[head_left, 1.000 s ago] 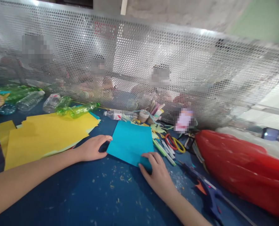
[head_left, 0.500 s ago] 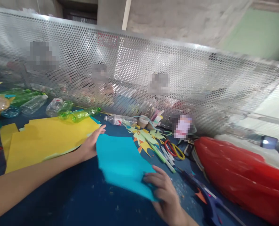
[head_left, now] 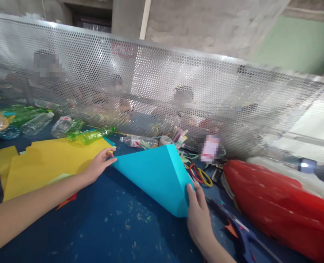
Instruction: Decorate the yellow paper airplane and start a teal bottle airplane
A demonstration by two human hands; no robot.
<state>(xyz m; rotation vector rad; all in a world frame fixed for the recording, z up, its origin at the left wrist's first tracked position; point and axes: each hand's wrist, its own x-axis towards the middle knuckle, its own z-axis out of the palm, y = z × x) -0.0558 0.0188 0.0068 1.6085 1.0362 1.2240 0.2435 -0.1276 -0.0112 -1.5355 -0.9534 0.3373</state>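
A turquoise sheet of paper (head_left: 148,171) is lifted at the middle of the view, above a dark blue tabletop (head_left: 115,237), bent over on itself in a soft diagonal curve, with a paler strip along its right side. The right hand (head_left: 200,215) grips that right side, thumb in front, fingers partly hidden behind. The left hand (head_left: 100,164) has its thumb at the left corner; whether its fingers pinch the paper from behind, I cannot tell. The step looks like a fold being shaped, so a light grip should serve best: the edges seem unmatched, and lining them up before any pressing would avoid a crooked crease. Pressing calls for a smooth surface, and small scraps (head_left: 148,219) speckle the table below. A blue glue gun (head_left: 242,235) lies just beside the right hand, so the paper is better kept clear of its nozzle. Yellow paper sheets (head_left: 47,157) lie beside the left forearm, a green plastic bottle (head_left: 97,135) beyond them; a red plastic bag (head_left: 277,201) sits at far right. A perforated metal screen (head_left: 219,87) stands behind everything.
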